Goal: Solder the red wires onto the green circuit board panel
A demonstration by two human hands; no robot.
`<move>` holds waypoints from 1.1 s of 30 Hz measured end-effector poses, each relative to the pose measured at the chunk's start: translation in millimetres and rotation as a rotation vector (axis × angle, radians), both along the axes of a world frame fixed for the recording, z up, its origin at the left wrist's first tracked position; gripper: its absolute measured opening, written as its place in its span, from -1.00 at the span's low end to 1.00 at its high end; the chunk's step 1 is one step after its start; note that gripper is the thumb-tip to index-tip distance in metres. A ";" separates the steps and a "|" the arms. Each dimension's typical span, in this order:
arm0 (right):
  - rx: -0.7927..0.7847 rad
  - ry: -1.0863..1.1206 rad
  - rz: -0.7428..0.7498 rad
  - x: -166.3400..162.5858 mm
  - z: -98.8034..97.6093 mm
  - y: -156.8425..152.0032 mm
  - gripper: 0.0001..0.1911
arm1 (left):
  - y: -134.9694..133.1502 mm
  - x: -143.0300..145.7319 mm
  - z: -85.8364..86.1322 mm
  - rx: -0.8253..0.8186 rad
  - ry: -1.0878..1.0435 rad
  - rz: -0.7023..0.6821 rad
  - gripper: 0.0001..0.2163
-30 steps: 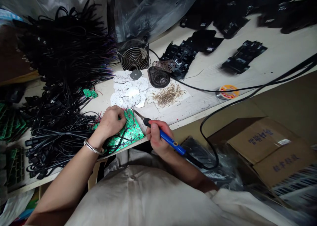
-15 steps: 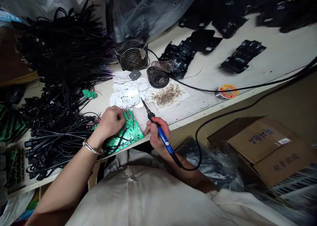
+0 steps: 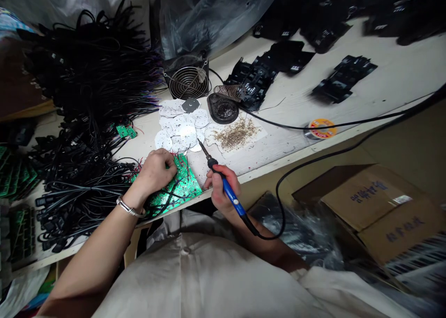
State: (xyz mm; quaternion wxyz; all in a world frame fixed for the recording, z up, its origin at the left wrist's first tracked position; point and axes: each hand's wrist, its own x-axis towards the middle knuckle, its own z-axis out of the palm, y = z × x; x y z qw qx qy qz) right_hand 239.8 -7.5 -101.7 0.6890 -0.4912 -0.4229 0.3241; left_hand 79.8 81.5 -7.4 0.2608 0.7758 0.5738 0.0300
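Observation:
My right hand (image 3: 223, 185) is closed round the blue handle of a soldering iron (image 3: 230, 192), its tip pointing up and left, over the edge of white round pieces (image 3: 181, 130). My left hand (image 3: 158, 169) rests at the upper left part of a green circuit board (image 3: 184, 181), fingers pinched together. What the left fingers hold, if anything, is hidden. Thin red and black wires lie across the board, which sits at the bench's front edge.
Bundled black cables (image 3: 90, 86) fill the left side. Behind stand a small fan (image 3: 188, 79) and an iron stand (image 3: 223, 108) with a coil. A solder spool (image 3: 320, 128) lies right, near black plastic housings (image 3: 344, 79). A cardboard box (image 3: 372, 197) is below the bench.
Almost nothing differs. The view has shifted very slightly; both hands keep their places and the soldering iron stays in my right hand.

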 end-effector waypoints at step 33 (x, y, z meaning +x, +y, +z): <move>-0.022 -0.010 -0.017 -0.2 -3.3 -0.5 -0.85 | -4.6 -2.0 9.0 0.052 0.081 -0.049 -0.87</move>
